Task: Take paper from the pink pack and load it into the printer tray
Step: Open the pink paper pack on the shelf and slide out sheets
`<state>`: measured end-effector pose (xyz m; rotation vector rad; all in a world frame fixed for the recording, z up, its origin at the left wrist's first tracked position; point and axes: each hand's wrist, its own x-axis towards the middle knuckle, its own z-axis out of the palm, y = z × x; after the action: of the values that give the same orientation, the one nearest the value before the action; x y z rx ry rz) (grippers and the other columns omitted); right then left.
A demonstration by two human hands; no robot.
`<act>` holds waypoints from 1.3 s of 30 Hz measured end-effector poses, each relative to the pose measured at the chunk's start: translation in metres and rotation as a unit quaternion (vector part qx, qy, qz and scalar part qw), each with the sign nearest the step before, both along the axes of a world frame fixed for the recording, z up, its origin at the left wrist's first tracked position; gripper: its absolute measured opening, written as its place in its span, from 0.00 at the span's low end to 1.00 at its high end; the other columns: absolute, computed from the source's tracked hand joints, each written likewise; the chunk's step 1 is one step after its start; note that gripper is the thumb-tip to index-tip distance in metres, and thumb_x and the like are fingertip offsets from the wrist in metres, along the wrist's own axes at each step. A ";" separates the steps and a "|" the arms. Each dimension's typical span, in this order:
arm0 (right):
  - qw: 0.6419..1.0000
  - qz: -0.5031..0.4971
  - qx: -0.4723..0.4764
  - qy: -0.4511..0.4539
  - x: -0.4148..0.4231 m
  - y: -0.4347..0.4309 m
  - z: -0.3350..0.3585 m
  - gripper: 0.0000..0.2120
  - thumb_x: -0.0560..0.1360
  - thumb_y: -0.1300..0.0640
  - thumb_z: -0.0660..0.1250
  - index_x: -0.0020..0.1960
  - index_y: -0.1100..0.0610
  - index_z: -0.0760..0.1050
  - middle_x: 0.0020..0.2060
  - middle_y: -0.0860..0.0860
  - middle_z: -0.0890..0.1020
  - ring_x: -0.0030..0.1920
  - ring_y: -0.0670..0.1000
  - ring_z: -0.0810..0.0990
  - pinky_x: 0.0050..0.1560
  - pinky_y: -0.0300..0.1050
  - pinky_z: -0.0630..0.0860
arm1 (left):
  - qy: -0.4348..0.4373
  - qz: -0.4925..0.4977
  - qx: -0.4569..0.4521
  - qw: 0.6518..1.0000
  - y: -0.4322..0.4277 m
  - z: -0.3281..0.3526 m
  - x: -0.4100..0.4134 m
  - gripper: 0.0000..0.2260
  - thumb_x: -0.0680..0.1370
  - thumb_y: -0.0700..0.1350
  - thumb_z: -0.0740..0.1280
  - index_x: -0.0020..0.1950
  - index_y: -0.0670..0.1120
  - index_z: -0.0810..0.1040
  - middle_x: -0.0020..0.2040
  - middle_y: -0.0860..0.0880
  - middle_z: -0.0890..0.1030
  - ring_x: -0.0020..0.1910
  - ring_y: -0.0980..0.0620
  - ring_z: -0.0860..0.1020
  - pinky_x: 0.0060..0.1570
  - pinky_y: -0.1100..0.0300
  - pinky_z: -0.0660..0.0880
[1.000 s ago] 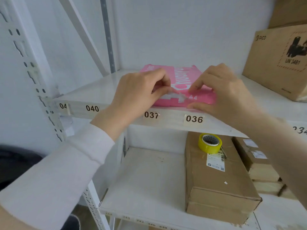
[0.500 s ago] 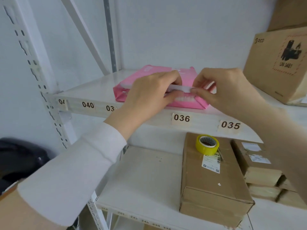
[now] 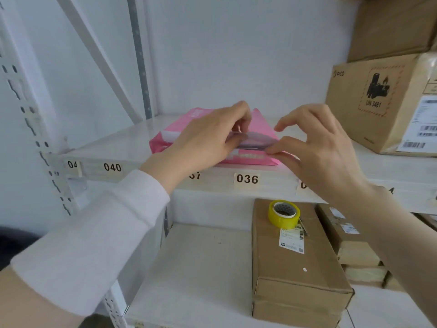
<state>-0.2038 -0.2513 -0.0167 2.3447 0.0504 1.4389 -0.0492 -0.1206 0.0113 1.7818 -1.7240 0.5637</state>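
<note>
— Where is the pack (image 3: 261, 126)?
— On the upper shelf (image 3: 113, 147), lying flat near the front edge, above the labels 037 and 036 (image 3: 247, 179). It is pink, and its near end is opened up, with a flap standing as a peak at the back.

— What is the left hand (image 3: 208, 138) doing?
— It lies over the pack's left part, fingers curled in, thumb and fingertips pinched on the wrapper's upper edge at the opening. A white sleeve (image 3: 94, 235) covers that forearm.

— And the right hand (image 3: 316, 147)?
— At the pack's right end. The thumb and one finger nip the wrapper's lower edge at the right corner; the other fingers are spread and lifted above it.

— Can you see the paper?
— A pale, greyish layer shows in the gap between the two hands. I cannot tell if it is sheets or lining.

— Anything else about?
— A brown box (image 3: 387, 100) sits to the right on the same shelf. Below, a yellow tape roll (image 3: 283, 214) rests on a long carton (image 3: 295, 275).
</note>
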 end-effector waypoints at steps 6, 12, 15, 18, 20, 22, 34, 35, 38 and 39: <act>1.000 0.027 -0.012 0.007 -0.001 -0.002 0.004 0.06 0.71 0.58 0.72 0.36 0.57 0.81 0.41 0.56 0.82 0.47 0.54 0.70 0.37 0.52 0.73 | -0.099 -0.090 -0.028 0.991 0.005 -0.006 -0.005 0.08 0.73 0.51 0.66 0.45 0.48 0.78 0.58 0.50 0.79 0.56 0.51 0.73 0.53 0.57 0.69; 0.999 0.028 -0.017 0.012 -0.003 -0.002 0.001 0.08 0.74 0.58 0.69 0.36 0.57 0.81 0.40 0.56 0.82 0.45 0.54 0.71 0.34 0.50 0.73 | -0.111 -0.015 -0.059 0.992 -0.001 -0.026 -0.013 0.11 0.71 0.52 0.64 0.40 0.46 0.80 0.55 0.47 0.81 0.52 0.46 0.79 0.45 0.52 0.75; 1.000 0.018 -0.024 0.008 -0.007 -0.003 -0.003 0.10 0.75 0.58 0.68 0.36 0.58 0.81 0.40 0.55 0.82 0.45 0.53 0.71 0.32 0.49 0.72 | -0.108 0.007 -0.071 0.992 -0.004 -0.028 -0.017 0.12 0.71 0.51 0.62 0.38 0.44 0.80 0.53 0.46 0.82 0.50 0.45 0.80 0.44 0.54 0.70; 1.000 0.010 -0.024 0.000 -0.009 -0.004 -0.008 0.10 0.75 0.59 0.68 0.36 0.59 0.81 0.39 0.55 0.82 0.45 0.53 0.71 0.32 0.49 0.72 | -0.107 0.013 -0.077 0.991 -0.006 -0.027 -0.017 0.15 0.71 0.52 0.60 0.37 0.43 0.80 0.53 0.45 0.82 0.51 0.43 0.79 0.46 0.58 0.63; 1.000 -0.001 -0.019 0.008 -0.009 -0.004 -0.010 0.08 0.75 0.60 0.67 0.38 0.60 0.79 0.41 0.56 0.82 0.46 0.54 0.71 0.34 0.48 0.72 | -0.107 0.018 -0.077 0.991 -0.007 -0.027 -0.017 0.18 0.70 0.55 0.59 0.37 0.43 0.81 0.54 0.45 0.82 0.52 0.43 0.79 0.47 0.59 0.62; 0.999 -0.020 -0.016 0.025 -0.009 -0.004 -0.011 0.06 0.75 0.61 0.65 0.40 0.60 0.78 0.43 0.57 0.81 0.49 0.55 0.70 0.39 0.47 0.70 | -0.109 0.023 -0.077 0.991 -0.008 -0.028 -0.014 0.18 0.70 0.56 0.59 0.37 0.44 0.81 0.54 0.46 0.82 0.52 0.44 0.79 0.48 0.58 0.61; 0.997 -0.065 0.018 0.037 -0.012 0.002 -0.008 0.09 0.72 0.55 0.69 0.39 0.60 0.73 0.48 0.58 0.79 0.53 0.57 0.68 0.42 0.51 0.72 | -0.189 0.049 -0.050 0.979 0.016 -0.038 -0.001 0.15 0.71 0.56 0.61 0.41 0.45 0.80 0.57 0.45 0.81 0.53 0.44 0.78 0.51 0.53 0.62; 0.998 -0.061 0.017 0.028 -0.011 0.002 -0.009 0.08 0.71 0.58 0.69 0.39 0.61 0.73 0.47 0.58 0.80 0.53 0.57 0.68 0.42 0.52 0.73 | -0.198 0.060 -0.044 0.977 0.023 -0.039 0.005 0.15 0.71 0.56 0.61 0.41 0.45 0.80 0.57 0.45 0.80 0.54 0.44 0.77 0.52 0.52 0.63; 0.998 -0.049 0.023 0.025 -0.010 0.002 -0.011 0.04 0.73 0.62 0.66 0.41 0.62 0.74 0.47 0.58 0.80 0.53 0.57 0.68 0.43 0.52 0.73 | -0.214 0.108 -0.034 0.970 0.047 -0.039 0.026 0.15 0.73 0.55 0.60 0.42 0.45 0.80 0.57 0.45 0.80 0.55 0.44 0.76 0.53 0.51 0.64; 0.998 -0.048 0.023 0.030 -0.010 0.001 -0.012 0.02 0.73 0.62 0.66 0.43 0.61 0.76 0.48 0.58 0.80 0.53 0.57 0.68 0.44 0.52 0.73 | -0.216 0.123 -0.032 0.968 0.054 -0.038 0.032 0.15 0.73 0.55 0.60 0.42 0.45 0.80 0.57 0.44 0.80 0.55 0.43 0.76 0.54 0.51 0.63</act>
<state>-0.2137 -0.2502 -0.0287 2.3920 -0.0801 1.3380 -0.0167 -0.0666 -0.0269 1.9426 -1.7387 1.1734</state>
